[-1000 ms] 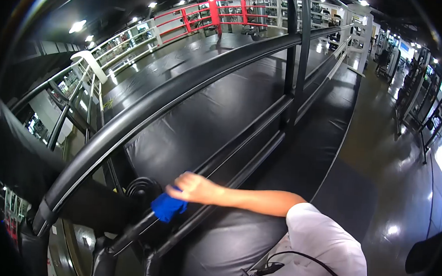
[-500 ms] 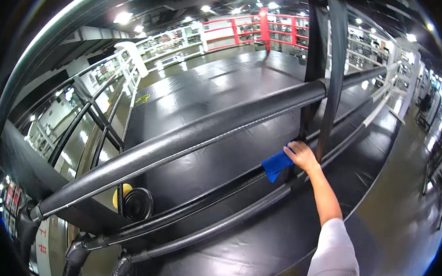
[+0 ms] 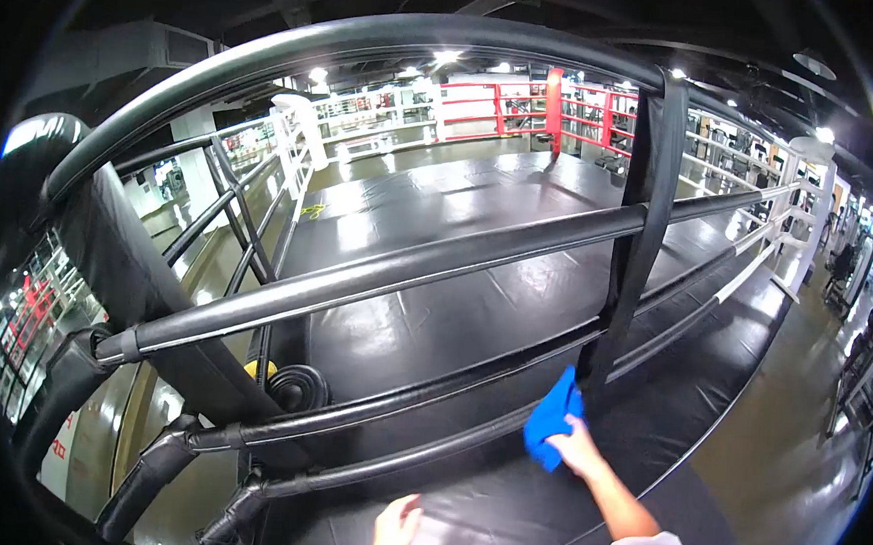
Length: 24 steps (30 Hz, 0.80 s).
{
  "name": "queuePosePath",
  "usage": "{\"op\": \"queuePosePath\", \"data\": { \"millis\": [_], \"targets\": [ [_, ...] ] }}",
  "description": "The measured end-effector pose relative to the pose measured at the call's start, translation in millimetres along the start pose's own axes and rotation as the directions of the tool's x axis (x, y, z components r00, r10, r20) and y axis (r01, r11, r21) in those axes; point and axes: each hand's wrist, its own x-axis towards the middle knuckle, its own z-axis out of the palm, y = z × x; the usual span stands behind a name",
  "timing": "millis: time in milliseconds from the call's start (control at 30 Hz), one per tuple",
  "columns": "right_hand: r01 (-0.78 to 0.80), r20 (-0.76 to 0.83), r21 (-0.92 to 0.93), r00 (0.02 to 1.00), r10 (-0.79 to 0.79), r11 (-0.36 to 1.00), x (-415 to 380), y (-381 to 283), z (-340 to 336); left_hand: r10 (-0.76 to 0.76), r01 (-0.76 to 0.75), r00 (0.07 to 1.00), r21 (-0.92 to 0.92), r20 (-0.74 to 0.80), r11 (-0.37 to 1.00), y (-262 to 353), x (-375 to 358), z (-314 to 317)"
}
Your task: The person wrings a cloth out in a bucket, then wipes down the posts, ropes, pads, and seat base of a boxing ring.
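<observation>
My right hand [image 3: 577, 446] is closed on a blue cloth [image 3: 553, 420], which hangs beside the lowest padded black rope [image 3: 417, 461] of a boxing ring, just below the black vertical strap [image 3: 648, 200]. At the bottom of the view, my left hand [image 3: 396, 529] is partly visible over the black mat edge, fingers apart and holding nothing. Above both hands run the middle black rope [image 3: 400, 397] and a thicker padded rope [image 3: 407, 267].
A padded corner post [image 3: 136, 257] stands at the left, near a black weight plate [image 3: 297, 389] and a yellow one. The ring mat [image 3: 440, 213] spreads beyond the ropes, with a red corner post [image 3: 554, 111] at the far side. Gym machines [image 3: 856, 265] line the right.
My right hand has moved down and off the ropes with the blue cloth. My left hand has come into view at the bottom. The view has tilted up, showing the top rope.
</observation>
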Motion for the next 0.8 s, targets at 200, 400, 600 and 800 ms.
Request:
{"op": "queuePosePath", "data": {
  "millis": [200, 400, 600, 800],
  "targets": [
    [-0.553, 0.676, 0.422, 0.720, 0.157, 0.719, -84, 20, 95, 0.201, -0.033, 0.923, -0.455, 0.327, 0.890, 34, 37, 38],
    [-0.336, 0.740, 0.068, 0.648, 0.178, 0.939, -92, -19, 79, 0.132, 0.271, 0.687, -0.421, 0.715, 0.866, 18, 39, 17],
    [-0.251, 0.399, 0.119, 0.898, 0.185, 0.961, -95, -5, 77, 0.088, 0.046, 0.936, -0.365, 0.341, 0.930, 43, 34, -9],
    [-0.178, 0.346, 0.635, 0.936, -0.070, 0.752, -89, -21, 84, 0.292, -0.118, 0.924, -0.544, 0.247, 0.831, 49, 48, -22]
  ]
}}
